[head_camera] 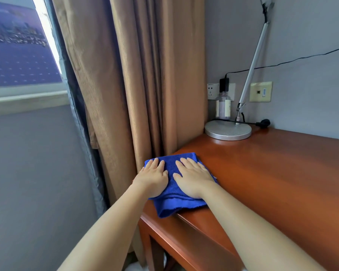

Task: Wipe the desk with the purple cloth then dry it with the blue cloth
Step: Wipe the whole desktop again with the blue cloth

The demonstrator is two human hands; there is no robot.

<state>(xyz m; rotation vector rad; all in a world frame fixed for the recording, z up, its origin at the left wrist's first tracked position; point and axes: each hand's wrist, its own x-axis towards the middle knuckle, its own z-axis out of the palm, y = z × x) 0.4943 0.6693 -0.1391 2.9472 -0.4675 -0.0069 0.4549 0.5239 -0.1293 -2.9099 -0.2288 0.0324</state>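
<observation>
At the near-left corner of the bench (272,173), a blue cloth (172,200) lay folded flat on the reddish-brown wood, w/ its near edge drooping over the front lip. Both hands pressed down on it side by side. Left hand (152,179) sat on the cloth's left part, palm down, fingers straight and close together, pointing away toward the curtain (141,75). Right hand (193,178) sat just beside it on the right part, also palm down, fingers straight and slightly spread. Neither hand gripped or pinched anything; they were flat on the fabric, thumbs nearly meeting w/ a strip of blue between them. Bare forearms ran in from the bottom of the view.

Purple cloth: not visible anywhere in view.

At the far corner of the bench, against the grey wall, stood a lamp base (227,131), round and silver, w/ its thin arm rising up & right. A clear bottle (223,107) stood behind the base, close to the wall. A black plug (264,122) lay on the wood just right of the base. Wall sockets (220,90) were above, one w/ a black adapter plugged in. A window (22,45) was at upper left.
</observation>
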